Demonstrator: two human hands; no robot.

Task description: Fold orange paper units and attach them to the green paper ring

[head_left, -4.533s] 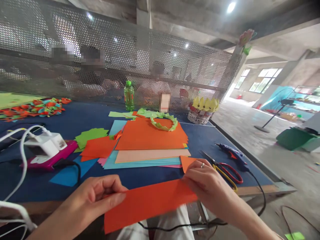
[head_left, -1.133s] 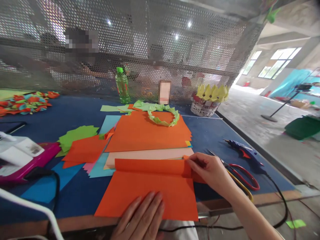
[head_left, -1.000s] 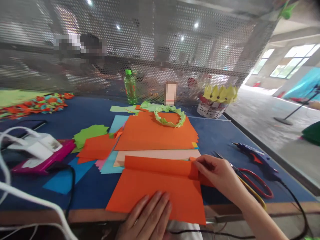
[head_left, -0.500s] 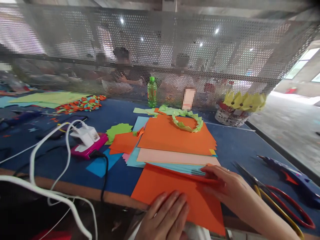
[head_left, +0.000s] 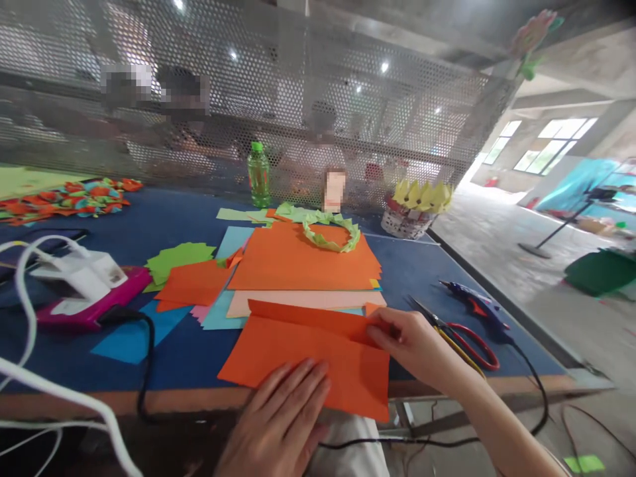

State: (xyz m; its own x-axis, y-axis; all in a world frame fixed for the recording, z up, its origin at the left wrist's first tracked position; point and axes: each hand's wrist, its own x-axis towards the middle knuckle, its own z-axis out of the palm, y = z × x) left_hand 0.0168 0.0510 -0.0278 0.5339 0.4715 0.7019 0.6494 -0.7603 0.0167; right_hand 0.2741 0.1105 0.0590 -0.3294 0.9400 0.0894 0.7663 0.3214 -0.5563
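Note:
A sheet of orange paper (head_left: 298, 344) lies at the table's front edge, its near part hanging over. Along its far side runs a crease, with a strip standing partly up. My right hand (head_left: 407, 334) pinches that strip at its right end between thumb and fingers. Flat on the near part of the sheet rests my left hand (head_left: 288, 411), fingers stretched out. Just beyond is a stack of coloured paper with orange sheets (head_left: 278, 258) on top. A ring of folded light-green paper (head_left: 332, 232) sits on the stack.
Scissors (head_left: 472, 348) and a blue glue gun (head_left: 477, 305) lie to the right. A pink power strip (head_left: 89, 311) with white chargers is at left. Behind stand a green bottle (head_left: 259, 175) and a basket with yellow paper points (head_left: 412, 212), before a perforated metal screen (head_left: 298, 86).
My view has swung to the right. The strip along the sheet's far side now stands more open, showing its face; my right hand still pinches it, and my left hand stays on the sheet.

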